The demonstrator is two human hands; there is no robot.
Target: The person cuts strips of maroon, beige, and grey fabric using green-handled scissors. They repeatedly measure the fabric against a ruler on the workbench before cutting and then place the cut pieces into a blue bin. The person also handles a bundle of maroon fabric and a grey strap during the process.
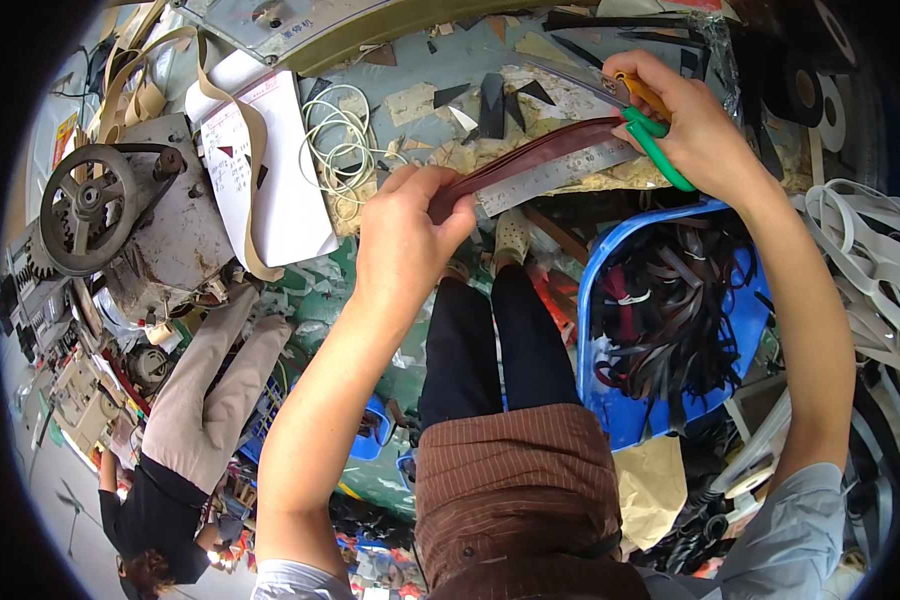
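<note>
A bundle of dark red strips (pixel 536 148) stretches across the near edge of the worktable. My left hand (pixel 402 228) pinches its left end between thumb and fingers. Scissors (pixel 662 158) with one green and one orange handle are in my right hand (pixel 692 118), their blades pointing left over the table. The strips' right end reaches the fingers of that hand; whether they grip it too is hidden. Just below the strips lies a steel ruler (pixel 555 178), along the table edge.
Offcuts (pixel 492 105) and a coil of pale cord (pixel 340 140) lie on the table. Written papers (pixel 270 180) sit left, beside a machine with a handwheel (pixel 88 208). A blue basket (pixel 588 300) of strips stands below right. Another person (pixel 185 440) is at lower left.
</note>
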